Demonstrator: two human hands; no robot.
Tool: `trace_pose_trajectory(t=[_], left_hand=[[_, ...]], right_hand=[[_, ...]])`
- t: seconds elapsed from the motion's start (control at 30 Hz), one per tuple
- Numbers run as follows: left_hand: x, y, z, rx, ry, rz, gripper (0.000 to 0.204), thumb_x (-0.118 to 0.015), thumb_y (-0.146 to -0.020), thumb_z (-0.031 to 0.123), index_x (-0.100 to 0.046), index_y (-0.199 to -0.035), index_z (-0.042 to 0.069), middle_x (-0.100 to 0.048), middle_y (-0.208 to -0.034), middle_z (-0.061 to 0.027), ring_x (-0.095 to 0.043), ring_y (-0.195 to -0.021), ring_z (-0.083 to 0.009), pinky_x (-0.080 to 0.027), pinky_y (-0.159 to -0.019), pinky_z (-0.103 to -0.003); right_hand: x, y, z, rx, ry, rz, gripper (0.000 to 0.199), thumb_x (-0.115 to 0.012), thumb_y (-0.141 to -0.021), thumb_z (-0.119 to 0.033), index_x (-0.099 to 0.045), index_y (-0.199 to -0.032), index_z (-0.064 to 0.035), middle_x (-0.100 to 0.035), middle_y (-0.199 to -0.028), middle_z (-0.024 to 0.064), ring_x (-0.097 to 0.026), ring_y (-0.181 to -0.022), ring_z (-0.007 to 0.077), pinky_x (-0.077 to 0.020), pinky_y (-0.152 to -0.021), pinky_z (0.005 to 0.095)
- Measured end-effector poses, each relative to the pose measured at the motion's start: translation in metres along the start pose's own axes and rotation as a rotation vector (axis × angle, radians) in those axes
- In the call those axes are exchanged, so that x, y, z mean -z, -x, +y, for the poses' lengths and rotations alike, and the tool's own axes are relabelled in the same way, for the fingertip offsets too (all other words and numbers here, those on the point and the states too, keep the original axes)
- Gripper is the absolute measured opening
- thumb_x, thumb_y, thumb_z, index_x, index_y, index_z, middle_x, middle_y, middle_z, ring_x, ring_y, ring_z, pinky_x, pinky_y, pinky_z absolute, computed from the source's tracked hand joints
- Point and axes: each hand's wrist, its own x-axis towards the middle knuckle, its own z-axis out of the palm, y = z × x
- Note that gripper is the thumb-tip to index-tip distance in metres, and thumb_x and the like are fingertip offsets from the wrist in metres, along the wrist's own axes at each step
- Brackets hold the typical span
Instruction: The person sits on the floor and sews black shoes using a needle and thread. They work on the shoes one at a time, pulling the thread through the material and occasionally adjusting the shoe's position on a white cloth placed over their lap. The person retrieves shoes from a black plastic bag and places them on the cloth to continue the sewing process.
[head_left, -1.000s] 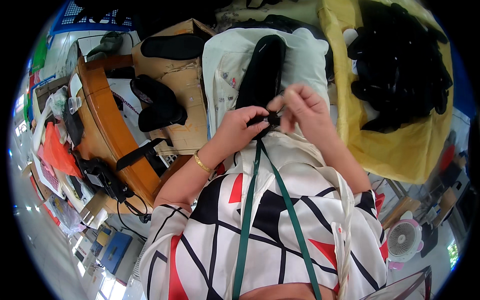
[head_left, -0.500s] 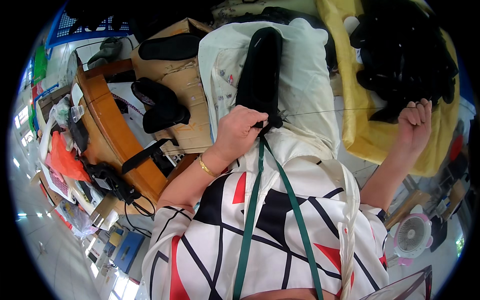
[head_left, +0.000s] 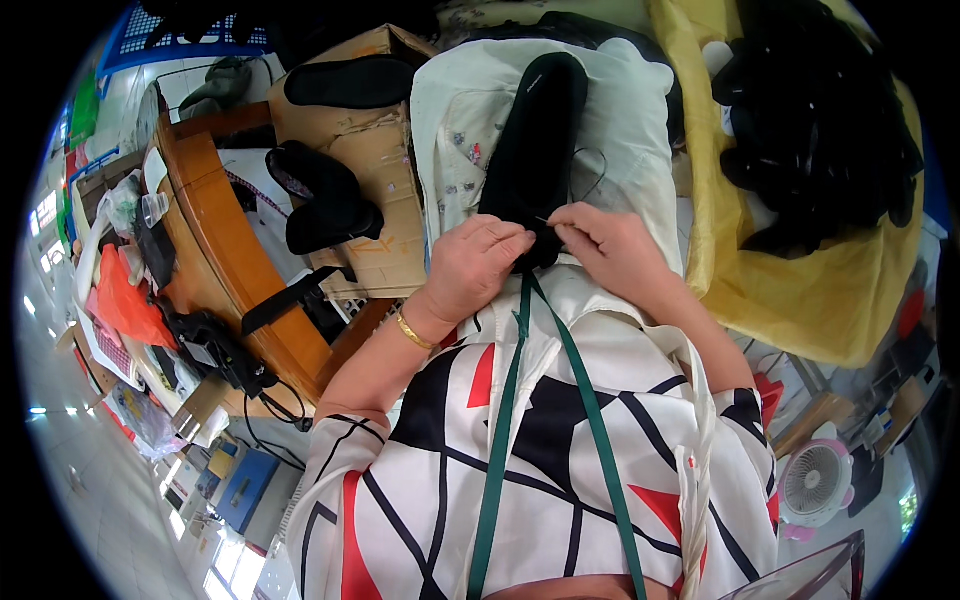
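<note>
A black shoe lies lengthwise on white cloth over my lap, its near end toward me. My left hand, with a gold bracelet on its wrist, is closed with thumb and fingers pinching the shoe's near edge. Close beside it, my right hand pinches what looks like a needle, its thin tip pointing left at the shoe's edge. A dark thread curls in a loose loop on the cloth right of the shoe. My fingertips partly hide the stitched spot.
On the left, a cardboard box carries a black sole-shaped piece and another black shoe. Beside it stands a wooden table. To the right, a yellow cloth holds a pile of black pieces; a small fan is below.
My right hand has come in from far right, where it held the thread pulled taut, to the shoe's edge. The thread has gone slack into a loop. My left hand stays on the shoe.
</note>
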Motion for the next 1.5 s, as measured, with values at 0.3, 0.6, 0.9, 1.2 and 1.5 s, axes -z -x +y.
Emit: trace_pose_trajectory(t=[0.3,0.6,0.9,1.2,1.5], left_hand=[[-0.006,0.004,-0.003,-0.019,0.019,0.101,0.036,-0.068,-0.063,-0.008,-0.071,-0.096,0.006,-0.069,-0.092,-0.0074,-0.067,-0.082,-0.0267,-0.056,-0.07,-0.034],[-0.007,0.006,-0.005,-0.021,0.017,0.099,0.038,-0.066,-0.062,-0.008,-0.071,-0.097,0.006,-0.069,-0.093,-0.0076,-0.068,-0.084,-0.0269,-0.057,-0.071,-0.034],[-0.01,0.01,-0.005,0.011,0.034,0.082,0.039,-0.066,-0.062,-0.007,-0.07,-0.098,0.006,-0.071,-0.093,-0.0102,-0.071,-0.088,-0.0278,-0.058,-0.073,-0.035],[-0.01,0.005,0.0,-0.008,-0.001,0.063,0.037,-0.067,-0.062,-0.006,-0.067,-0.097,0.004,-0.071,-0.095,-0.011,-0.071,-0.089,-0.0279,-0.058,-0.074,-0.035],[-0.008,0.005,-0.003,-0.098,-0.154,0.116,0.022,-0.068,-0.071,0.006,-0.067,-0.094,0.007,-0.069,-0.093,-0.0064,-0.067,-0.085,-0.0241,-0.055,-0.068,-0.032]], right_hand=[[-0.003,-0.005,-0.002,0.001,0.149,-0.093,0.017,-0.061,-0.089,-0.007,-0.068,-0.103,-0.0013,-0.069,-0.084,0.0176,-0.067,-0.073,0.0339,-0.053,-0.066,0.0365],[-0.004,-0.007,-0.001,-0.026,0.165,-0.116,0.018,-0.06,-0.089,-0.007,-0.068,-0.105,-0.0008,-0.07,-0.087,0.0178,-0.068,-0.075,0.0329,-0.0534,-0.068,0.0352],[-0.014,-0.015,0.008,-0.033,0.038,-0.076,0.01,-0.059,-0.092,-0.011,-0.06,-0.1,-0.0061,-0.068,-0.078,0.0176,-0.066,-0.071,0.0378,-0.0521,-0.063,0.043],[-0.016,-0.035,-0.004,-0.125,-0.05,-0.173,0.013,-0.059,-0.092,-0.008,-0.053,-0.103,-0.0061,-0.062,-0.079,0.0151,-0.063,-0.073,0.0336,-0.0488,-0.064,0.0394],[-0.006,-0.051,-0.017,0.109,0.322,-0.209,0.01,-0.065,-0.087,-0.015,-0.067,-0.096,-0.0083,-0.058,-0.089,0.0097,-0.062,-0.08,0.0319,-0.0499,-0.069,0.0412]])
